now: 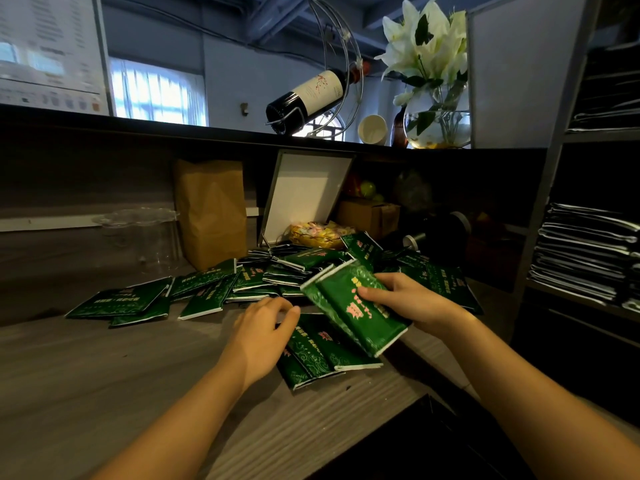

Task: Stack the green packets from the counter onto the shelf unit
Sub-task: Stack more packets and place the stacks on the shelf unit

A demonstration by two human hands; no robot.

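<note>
Several flat green packets lie scattered over the grey wooden counter. My right hand grips a small bundle of green packets, lifted and tilted above the counter. My left hand hovers palm down, fingers slightly apart, its fingertips at the edge of two or three packets lying just below the held bundle. The shelf unit stands at the right, with stacks of dark packets on its shelves.
Behind the pile stand a brown paper bag, an open white box lid, a yellow bag of sweets and a cardboard box. On the ledge above are a wine bottle in a wire holder, a cup and a vase of lilies.
</note>
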